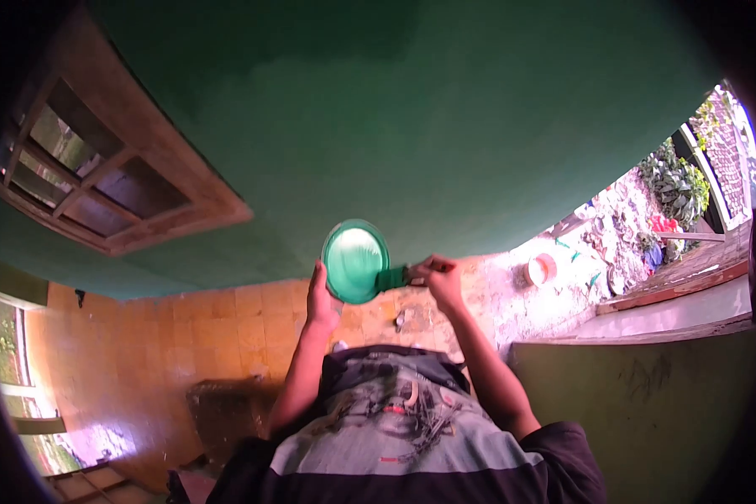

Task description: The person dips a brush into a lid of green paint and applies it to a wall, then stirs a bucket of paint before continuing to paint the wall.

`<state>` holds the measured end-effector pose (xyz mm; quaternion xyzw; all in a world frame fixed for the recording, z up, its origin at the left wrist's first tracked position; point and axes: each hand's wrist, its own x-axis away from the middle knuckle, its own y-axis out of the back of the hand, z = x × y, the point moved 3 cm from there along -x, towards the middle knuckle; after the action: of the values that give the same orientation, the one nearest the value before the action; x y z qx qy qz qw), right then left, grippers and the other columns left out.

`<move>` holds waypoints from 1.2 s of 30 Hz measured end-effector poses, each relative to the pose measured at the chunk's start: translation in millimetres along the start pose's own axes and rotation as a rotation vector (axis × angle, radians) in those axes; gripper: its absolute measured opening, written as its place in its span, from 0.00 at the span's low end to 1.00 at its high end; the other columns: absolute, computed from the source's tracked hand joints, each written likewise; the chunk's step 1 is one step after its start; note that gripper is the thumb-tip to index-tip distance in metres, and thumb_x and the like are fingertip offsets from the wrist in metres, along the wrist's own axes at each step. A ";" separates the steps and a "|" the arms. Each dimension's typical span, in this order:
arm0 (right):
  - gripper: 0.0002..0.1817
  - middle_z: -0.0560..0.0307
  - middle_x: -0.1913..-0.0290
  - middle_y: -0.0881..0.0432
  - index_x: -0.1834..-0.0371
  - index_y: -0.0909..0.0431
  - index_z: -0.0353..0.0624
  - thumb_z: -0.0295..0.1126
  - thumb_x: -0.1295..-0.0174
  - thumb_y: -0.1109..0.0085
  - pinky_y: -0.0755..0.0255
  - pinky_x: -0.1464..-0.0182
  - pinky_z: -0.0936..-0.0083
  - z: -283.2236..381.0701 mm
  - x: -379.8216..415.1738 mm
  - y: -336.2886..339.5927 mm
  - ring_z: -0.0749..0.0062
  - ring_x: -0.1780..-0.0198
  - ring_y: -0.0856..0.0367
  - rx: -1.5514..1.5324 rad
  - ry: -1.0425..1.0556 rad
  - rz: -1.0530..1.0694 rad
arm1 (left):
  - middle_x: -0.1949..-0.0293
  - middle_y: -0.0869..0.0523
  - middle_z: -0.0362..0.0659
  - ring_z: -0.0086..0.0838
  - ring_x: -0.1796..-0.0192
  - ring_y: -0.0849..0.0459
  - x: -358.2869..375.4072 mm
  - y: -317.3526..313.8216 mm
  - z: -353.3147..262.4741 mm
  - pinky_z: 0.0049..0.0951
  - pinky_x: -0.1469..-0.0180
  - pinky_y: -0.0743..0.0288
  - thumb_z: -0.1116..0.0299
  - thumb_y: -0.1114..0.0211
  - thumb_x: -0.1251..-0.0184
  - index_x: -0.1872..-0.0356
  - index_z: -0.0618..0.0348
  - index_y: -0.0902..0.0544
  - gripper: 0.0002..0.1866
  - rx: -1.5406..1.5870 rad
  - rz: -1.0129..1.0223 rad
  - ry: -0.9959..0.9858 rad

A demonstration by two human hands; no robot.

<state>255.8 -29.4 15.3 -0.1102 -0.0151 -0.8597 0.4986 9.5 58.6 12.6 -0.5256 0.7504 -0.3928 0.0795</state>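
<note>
A round container of green paint [355, 262] is in my left hand [320, 296], whose fingers wrap its left side. In my right hand [434, 275] is a paintbrush [391, 278], gripped by its handle. The green bristles lie at the container's right rim, overlapping it. Beyond both hands rises a green wall [445, 143], with a darker green patch near the top.
A wooden-framed window [113, 181] is set in the wall at the left. A whitish bucket [540, 270] stands on the floor at the right, near rubble and plants. A low green wall [638, 395] is at the lower right, and a dark box-like object [227, 416] at the lower left.
</note>
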 end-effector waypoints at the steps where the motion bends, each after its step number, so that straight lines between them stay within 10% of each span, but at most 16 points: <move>1: 0.03 0.49 0.68 0.12 0.70 0.19 0.32 0.14 0.41 0.36 0.10 0.61 0.64 -0.9 5.3 -0.4 0.63 0.65 0.10 -0.073 -0.050 0.010 | 0.26 0.28 0.45 0.38 0.27 0.27 -3.9 2.0 6.3 0.45 0.25 0.33 0.43 0.53 0.16 0.23 0.56 0.35 0.33 0.007 0.016 -0.037; 8: 0.04 0.49 0.65 0.12 0.71 0.18 0.33 0.18 0.40 0.32 0.10 0.55 0.62 67.4 2.4 4.7 0.64 0.61 0.10 -0.359 -0.155 0.047 | 0.26 0.27 0.44 0.40 0.25 0.28 -11.6 21.5 28.4 0.48 0.24 0.35 0.40 0.52 0.18 0.25 0.54 0.32 0.34 0.061 -0.108 0.023; 12: 0.06 0.54 0.60 0.09 0.57 0.12 0.33 0.21 0.34 0.33 0.16 0.53 0.80 175.3 -27.1 21.0 0.76 0.57 0.11 0.141 0.532 0.190 | 0.27 0.27 0.44 0.40 0.25 0.29 -4.5 30.0 44.4 0.49 0.24 0.35 0.39 0.52 0.19 0.25 0.52 0.32 0.34 0.088 -0.119 0.017; 17: 0.10 0.52 0.53 0.09 0.55 0.10 0.40 0.20 0.39 0.30 0.14 0.52 0.73 317.1 -39.7 5.4 0.66 0.54 0.09 0.671 1.244 0.282 | 0.27 0.27 0.45 0.41 0.25 0.29 11.0 32.0 63.5 0.50 0.25 0.34 0.37 0.55 0.19 0.25 0.52 0.32 0.35 0.152 -0.070 0.134; 36: 0.14 0.49 0.49 0.13 0.57 0.17 0.38 0.19 0.47 0.32 0.15 0.58 0.67 435.8 -55.6 -10.8 0.58 0.56 0.12 0.979 2.083 -0.055 | 0.27 0.26 0.46 0.43 0.26 0.27 34.7 36.2 66.5 0.51 0.26 0.33 0.37 0.58 0.18 0.26 0.51 0.30 0.34 0.215 -0.005 0.136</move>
<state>349.1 82.7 429.8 0.8594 0.0697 -0.4463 0.2397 3.5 0.4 -46.6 -0.4881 0.7062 -0.5060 0.0833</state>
